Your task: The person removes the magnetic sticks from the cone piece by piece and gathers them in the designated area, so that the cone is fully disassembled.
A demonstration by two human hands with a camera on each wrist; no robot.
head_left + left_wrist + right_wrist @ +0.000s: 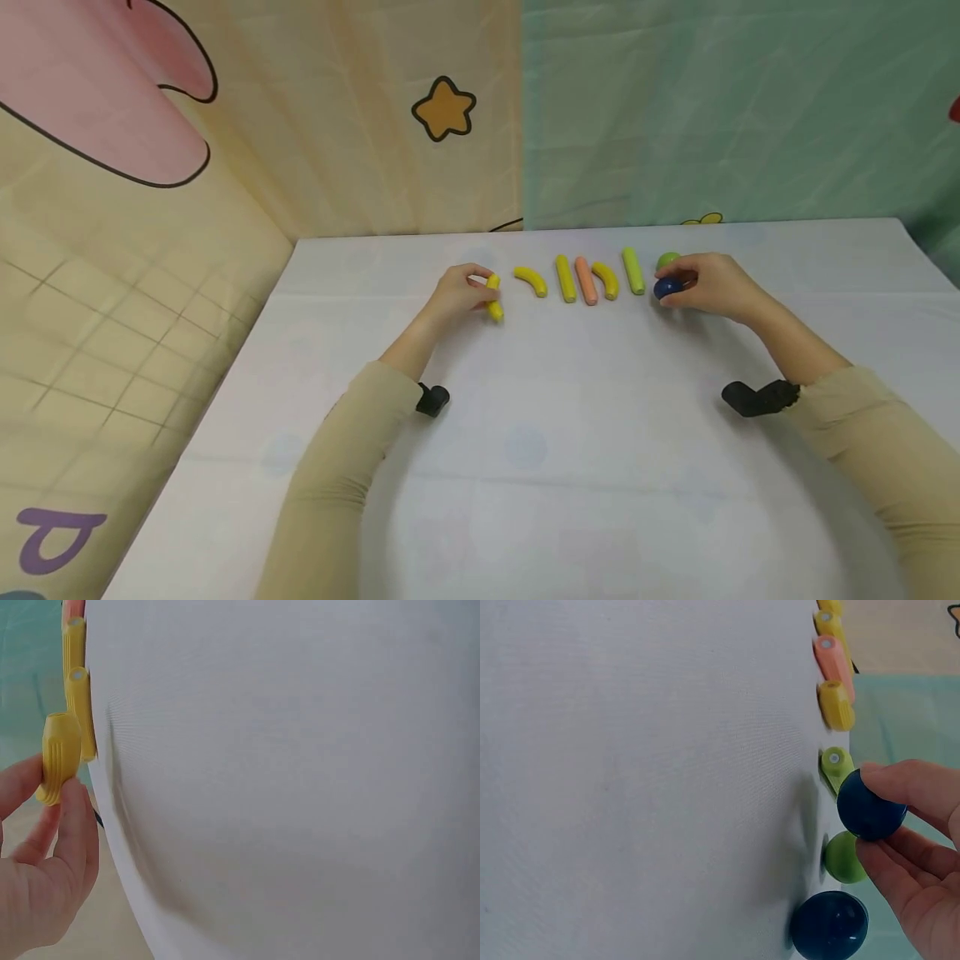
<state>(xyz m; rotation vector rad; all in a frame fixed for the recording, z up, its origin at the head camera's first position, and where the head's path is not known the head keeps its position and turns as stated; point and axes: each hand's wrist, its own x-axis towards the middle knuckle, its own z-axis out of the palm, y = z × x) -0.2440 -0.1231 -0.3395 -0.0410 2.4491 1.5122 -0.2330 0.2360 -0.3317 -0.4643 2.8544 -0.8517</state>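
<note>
My left hand (pixel 459 292) pinches a yellow toy banana (pixel 493 298) between thumb and fingers; the left wrist view shows the ridged side of this banana (pixel 60 754) up close. Over on the right, my right hand (pixel 712 283) grips a dark blue ball (pixel 667 287) with its fingertips. Just behind that ball sits a green ball (pixel 667 259), partly covered by the fingers. A second dark blue ball (pixel 829 925) shows below the hand in the right wrist view; in the head view the right hand hides it.
Between the hands, a row along the table's far side holds another yellow banana (pixel 531 281), a yellow stick (pixel 566 279), an orange-pink stick (pixel 587 281), a third banana (pixel 606 281) and a light green stick (pixel 633 271). A printed cloth (pixel 360 125) hangs behind the white table (pixel 525 400).
</note>
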